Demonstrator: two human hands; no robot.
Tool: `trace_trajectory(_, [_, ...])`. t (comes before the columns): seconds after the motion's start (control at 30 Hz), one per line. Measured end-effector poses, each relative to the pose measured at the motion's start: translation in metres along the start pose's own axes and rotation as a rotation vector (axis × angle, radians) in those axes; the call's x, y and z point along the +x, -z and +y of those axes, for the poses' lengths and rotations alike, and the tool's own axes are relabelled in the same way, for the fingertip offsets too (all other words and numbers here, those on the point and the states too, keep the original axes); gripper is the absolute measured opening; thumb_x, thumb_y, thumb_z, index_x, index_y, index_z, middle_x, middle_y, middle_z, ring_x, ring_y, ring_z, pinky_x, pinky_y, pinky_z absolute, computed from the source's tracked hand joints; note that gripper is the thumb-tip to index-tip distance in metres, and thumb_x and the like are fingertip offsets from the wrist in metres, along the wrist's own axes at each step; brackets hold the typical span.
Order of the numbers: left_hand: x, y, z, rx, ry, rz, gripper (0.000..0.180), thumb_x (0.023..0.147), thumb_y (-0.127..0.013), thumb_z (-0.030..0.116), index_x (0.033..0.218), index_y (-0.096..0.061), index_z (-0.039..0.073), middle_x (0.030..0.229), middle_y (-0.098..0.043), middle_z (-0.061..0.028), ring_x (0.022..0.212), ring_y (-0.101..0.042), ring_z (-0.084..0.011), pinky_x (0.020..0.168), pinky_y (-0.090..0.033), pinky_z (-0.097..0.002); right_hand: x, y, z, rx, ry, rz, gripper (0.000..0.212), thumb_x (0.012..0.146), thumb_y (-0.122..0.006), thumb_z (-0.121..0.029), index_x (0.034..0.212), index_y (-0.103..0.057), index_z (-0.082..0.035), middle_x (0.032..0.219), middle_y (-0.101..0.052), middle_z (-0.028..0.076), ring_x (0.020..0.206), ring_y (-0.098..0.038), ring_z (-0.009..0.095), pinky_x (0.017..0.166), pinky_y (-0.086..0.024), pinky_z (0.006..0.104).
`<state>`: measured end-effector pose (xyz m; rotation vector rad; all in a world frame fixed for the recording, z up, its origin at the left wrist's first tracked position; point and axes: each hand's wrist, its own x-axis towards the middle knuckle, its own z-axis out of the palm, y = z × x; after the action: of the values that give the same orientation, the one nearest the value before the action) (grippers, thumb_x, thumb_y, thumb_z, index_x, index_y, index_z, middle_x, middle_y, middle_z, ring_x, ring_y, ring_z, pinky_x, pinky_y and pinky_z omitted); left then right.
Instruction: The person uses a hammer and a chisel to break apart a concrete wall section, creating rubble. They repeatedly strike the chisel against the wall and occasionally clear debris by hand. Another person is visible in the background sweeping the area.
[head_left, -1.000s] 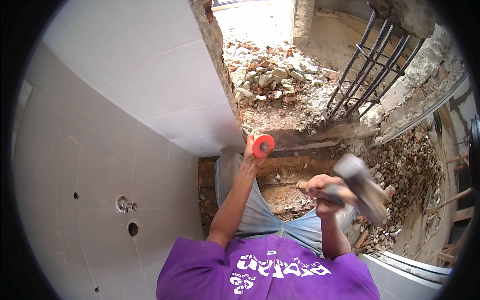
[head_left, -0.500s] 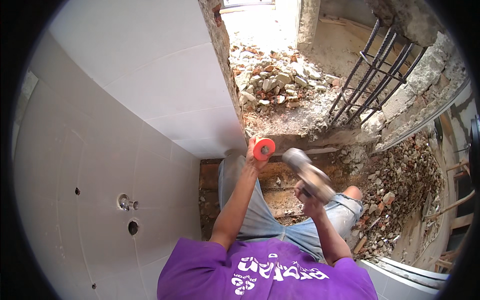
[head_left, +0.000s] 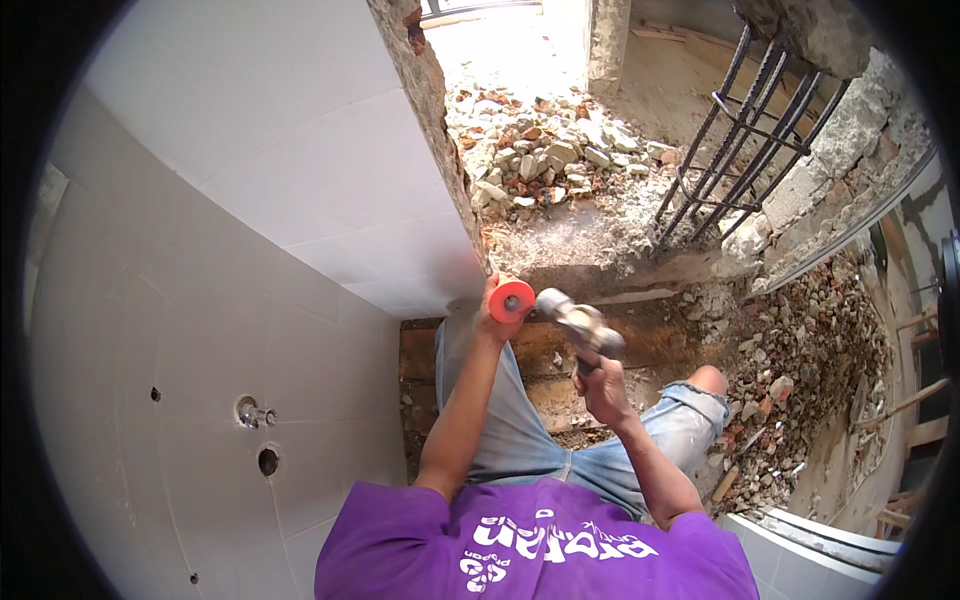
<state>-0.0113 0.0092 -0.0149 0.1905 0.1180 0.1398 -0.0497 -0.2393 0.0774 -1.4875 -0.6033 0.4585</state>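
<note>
My left hand [head_left: 487,322] is wrapped round a chisel with a round orange-red hand guard [head_left: 511,287], seen end-on at the broken edge of the white wall. The metal striking end shows in the middle of the guard. The chisel's tip is hidden below. In my right hand [head_left: 606,393] is a hammer [head_left: 572,318], blurred by motion. Its head is just to the right of the guard, and whether it touches the chisel I cannot tell. My fingers are closed round the dark lower part of its handle.
Broken brick and rubble [head_left: 560,150] lie ahead, with more rubble [head_left: 790,370] at the right. Bare steel bars [head_left: 745,140] stand out of broken concrete at the upper right. A tiled wall [head_left: 340,370] with a metal fitting [head_left: 252,413] rises close on my left.
The hammer has swung up and left, toward the chisel. My left hand, with the chisel, appears slightly farther left.
</note>
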Motion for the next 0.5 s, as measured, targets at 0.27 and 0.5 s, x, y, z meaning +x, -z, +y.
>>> trace_trajectory(0.27, [0.02,-0.013,-0.015,0.02,0.029,0.032,0.033,0.096,-0.035,0.035,0.089,-0.054,0.008,0.083,-0.059,-0.0053,0.077,-0.058,-0.0206,0.073,-0.05,-0.0366,0.029,0.001,0.032,-0.1,0.767,0.131,0.023,0.073,-0.069,-0.015,0.084,-0.052,-0.003,0.064,-0.053,0.009,0.056,-0.054,0.023,0.055,-0.044,0.0324])
trace_trajectory(0.5, [0.018,0.011,-0.014,0.106,0.161,0.151,0.03,0.096,-0.039,0.037,0.085,-0.046,0.01,0.071,-0.051,-0.0013,0.068,-0.056,-0.0144,0.063,-0.053,-0.0318,0.007,0.009,0.065,-0.231,-0.214,0.096,0.066,0.088,-0.035,-0.064,0.077,-0.051,-0.001,0.056,-0.047,0.006,0.053,-0.048,0.015,0.05,-0.038,0.034])
